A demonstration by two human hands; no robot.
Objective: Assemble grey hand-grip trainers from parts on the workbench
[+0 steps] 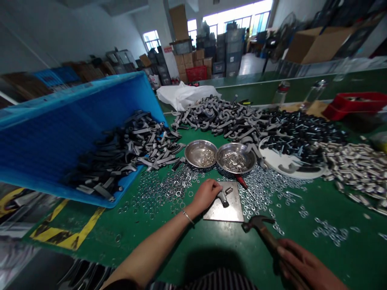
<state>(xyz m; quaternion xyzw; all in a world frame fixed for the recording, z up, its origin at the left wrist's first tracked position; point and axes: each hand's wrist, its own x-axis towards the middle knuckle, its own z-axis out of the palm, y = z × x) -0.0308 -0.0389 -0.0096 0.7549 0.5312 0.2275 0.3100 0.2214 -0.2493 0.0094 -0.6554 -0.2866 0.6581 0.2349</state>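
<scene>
A blue crate (75, 108) is standing at the left, its opening facing right. A claw hammer (268, 238) is slanting from lower right to upper left, its striking face pointing left. A metal plate (220, 214) is lying flat before the person. The right hand (302, 257) is wrapping closed around the handle. The left hand (207, 194), fingers drawn together, is pinching a grey part (223, 198) over the plate; its long axis is slanting, dark end pointing toward the person and slightly right. Just beside it, a small metal piece (229, 191) is lying lengthwise, rising rightward.
</scene>
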